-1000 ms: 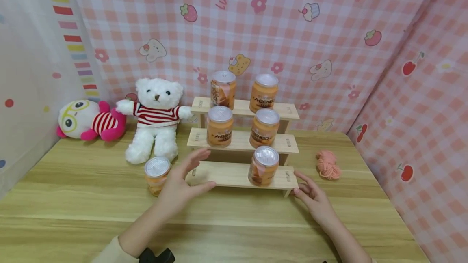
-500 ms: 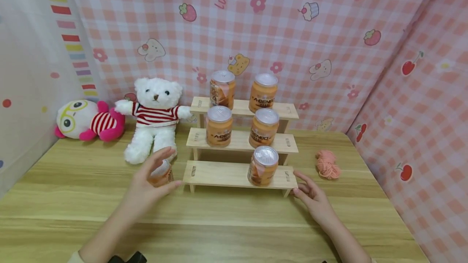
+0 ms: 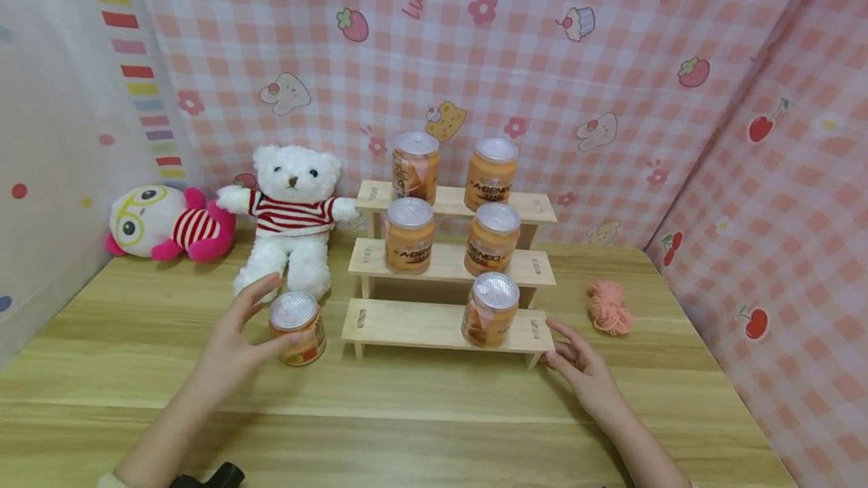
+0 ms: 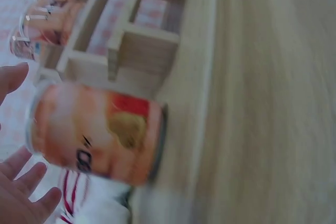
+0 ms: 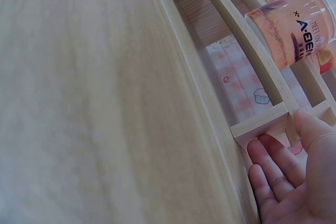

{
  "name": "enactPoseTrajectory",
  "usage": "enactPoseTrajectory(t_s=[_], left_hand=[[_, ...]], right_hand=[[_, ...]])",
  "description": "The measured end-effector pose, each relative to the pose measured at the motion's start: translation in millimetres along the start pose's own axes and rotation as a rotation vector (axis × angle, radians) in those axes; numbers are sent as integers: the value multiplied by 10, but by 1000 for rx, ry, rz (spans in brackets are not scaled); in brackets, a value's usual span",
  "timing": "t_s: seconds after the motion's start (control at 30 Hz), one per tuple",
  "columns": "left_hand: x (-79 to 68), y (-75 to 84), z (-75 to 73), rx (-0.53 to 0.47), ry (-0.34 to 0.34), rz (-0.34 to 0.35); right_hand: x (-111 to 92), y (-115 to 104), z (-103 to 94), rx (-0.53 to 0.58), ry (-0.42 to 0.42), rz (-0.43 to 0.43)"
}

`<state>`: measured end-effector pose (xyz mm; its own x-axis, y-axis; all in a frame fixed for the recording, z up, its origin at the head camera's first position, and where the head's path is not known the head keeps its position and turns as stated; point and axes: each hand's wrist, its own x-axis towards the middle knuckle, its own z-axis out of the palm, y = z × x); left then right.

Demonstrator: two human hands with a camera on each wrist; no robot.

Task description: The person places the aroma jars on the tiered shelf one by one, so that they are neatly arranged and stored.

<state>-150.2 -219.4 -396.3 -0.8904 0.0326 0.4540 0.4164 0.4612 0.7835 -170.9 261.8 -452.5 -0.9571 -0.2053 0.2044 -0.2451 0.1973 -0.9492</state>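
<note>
An orange can with a clear lid (image 3: 294, 310) stands upright on the table, left of a three-tier wooden display shelf (image 3: 410, 322). My left hand (image 3: 227, 349) is beside this can, thumb in front of it and fingers spread behind. In the left wrist view a gap shows between the fingertips (image 4: 48, 196) and the can (image 4: 97, 135). At the shelf's lower right corner, my right hand (image 3: 588, 379) holds the end of the bottom tier. The right wrist view shows its thumb against the board's edge (image 5: 273, 85) and its bent fingers by the leg.
Similar cans stand on the shelf: two on top, two in the middle, and one can (image 3: 490, 311) at the bottom tier's right. A white teddy bear (image 3: 291, 209) and pink plush toy (image 3: 172, 224) are at left. Pink yarn (image 3: 609, 307) lies at right.
My left hand has moved left from the bottom tier, passing in front of the loose can, to that can's left side. The right hand stays at the shelf corner.
</note>
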Motion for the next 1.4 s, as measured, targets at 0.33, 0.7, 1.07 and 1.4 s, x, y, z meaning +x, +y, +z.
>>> enactPoseTrajectory(t_s=[0.33,0.7,1.07,1.4], left_hand=[[-19,-262,4,-59,-58,-41],[-66,-344,85,-180,-113,-150],[-97,-360,126,-174,-100,-152],[-88,-352,130,-213,-74,-207]], right_hand=[[-7,-14,7,-6,5,6],[-12,-18,6,-12,3,10],[-11,-28,11,-10,4,3],[-10,-33,13,-8,6,18]])
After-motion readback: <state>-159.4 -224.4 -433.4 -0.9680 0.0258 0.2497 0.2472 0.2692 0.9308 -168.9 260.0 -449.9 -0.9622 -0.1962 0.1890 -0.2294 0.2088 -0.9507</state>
